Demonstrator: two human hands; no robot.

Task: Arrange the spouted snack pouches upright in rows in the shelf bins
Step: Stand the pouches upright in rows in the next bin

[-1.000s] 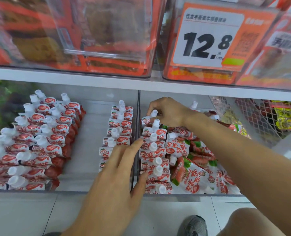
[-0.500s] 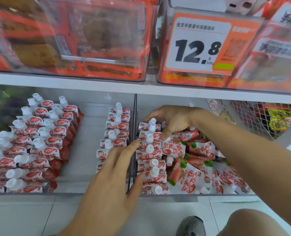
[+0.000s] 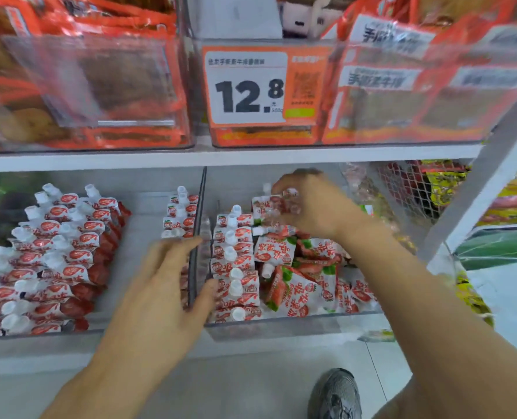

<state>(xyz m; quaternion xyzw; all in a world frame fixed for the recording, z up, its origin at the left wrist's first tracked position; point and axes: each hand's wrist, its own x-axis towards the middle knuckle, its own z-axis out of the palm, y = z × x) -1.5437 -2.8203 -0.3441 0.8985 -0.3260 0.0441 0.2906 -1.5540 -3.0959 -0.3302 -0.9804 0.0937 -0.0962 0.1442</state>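
right hand blurred, pinching pouch

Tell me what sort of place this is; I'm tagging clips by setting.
Most likely a shop aisle. A printed price tag reading 12.8 fronts the upper shelf, packaged snacks fill clear shelf bins, and identical spouted pouches stand in rows, like stock.

A: Where does the one view sit?
B: On the person's head, looking forward and down, close to the lower shelf.
A: What fills it?
B: Clear bins at centre, the price card at twelve o'clock, floor and a grey shoe at five o'clock, both forearms rising from six.
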